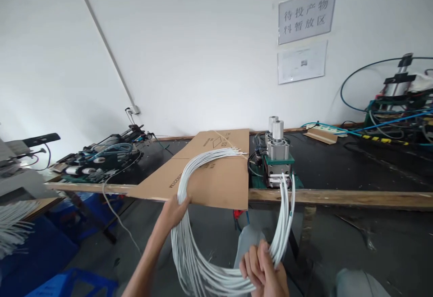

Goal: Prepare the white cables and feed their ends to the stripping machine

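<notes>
Left hand: the left hand (174,211) is closed around the bundle of thin white cables (199,265), fingers wrapped over it just in front of the bench's near edge.
Right hand: the right hand (264,270) is curled into a fist around the same bundle, low and nearer the person, fingers pressed together over the strands.
Cables: the bundle hangs in a wide loop between the two hands. One end fans out over the flat brown cardboard sheet (216,175); the other rises to the small green-based machine with two silver cylinders (278,152).
Cardboard: it lies on the dark, wooden-edged bench (355,195), overhanging the near edge.
Machine: it stands at the near edge, just right of the cardboard.
Bench ends: a tangle of dark equipment with pale tubing (101,159) sits at the left end, and gear with blue hoses (399,107) at the far right corner.
Wall: a grey sign with characters (307,15) hangs above a paper notice (302,62).
</notes>
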### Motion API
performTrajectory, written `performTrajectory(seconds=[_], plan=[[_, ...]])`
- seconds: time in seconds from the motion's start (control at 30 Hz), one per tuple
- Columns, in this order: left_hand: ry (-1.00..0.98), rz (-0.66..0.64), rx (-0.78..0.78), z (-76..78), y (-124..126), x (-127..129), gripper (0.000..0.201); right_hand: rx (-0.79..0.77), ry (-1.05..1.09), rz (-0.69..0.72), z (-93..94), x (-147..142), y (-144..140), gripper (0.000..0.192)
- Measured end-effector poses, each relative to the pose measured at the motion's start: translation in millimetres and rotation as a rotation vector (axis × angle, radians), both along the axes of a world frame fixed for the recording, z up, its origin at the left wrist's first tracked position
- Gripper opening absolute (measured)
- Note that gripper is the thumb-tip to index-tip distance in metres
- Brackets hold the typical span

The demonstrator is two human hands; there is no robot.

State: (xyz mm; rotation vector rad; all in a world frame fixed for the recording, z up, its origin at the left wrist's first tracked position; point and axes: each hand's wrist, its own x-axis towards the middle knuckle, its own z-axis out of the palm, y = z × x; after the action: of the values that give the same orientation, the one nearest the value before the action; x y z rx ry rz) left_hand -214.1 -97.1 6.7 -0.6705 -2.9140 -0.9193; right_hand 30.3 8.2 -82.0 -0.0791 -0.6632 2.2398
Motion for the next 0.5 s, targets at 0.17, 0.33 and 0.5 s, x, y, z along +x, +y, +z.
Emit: performTrajectory(seconds=[0.17,0.33,0.5], plan=[[0.067,-0.006,-0.310,44.4,28,-19,0.029,-0.096,0.051,-0.032,7.1,-9,12,0.056],[0.104,-0.011,-0.391,65.4,59,-32,0.027,-0.208,0.057,-0.062,4.6,-15,21,0.052],[0.236,0.079,-0.137,56.3,46,-10,0.029,-0.328,0.003,-0.109,13.3,-24,17,0.053]])
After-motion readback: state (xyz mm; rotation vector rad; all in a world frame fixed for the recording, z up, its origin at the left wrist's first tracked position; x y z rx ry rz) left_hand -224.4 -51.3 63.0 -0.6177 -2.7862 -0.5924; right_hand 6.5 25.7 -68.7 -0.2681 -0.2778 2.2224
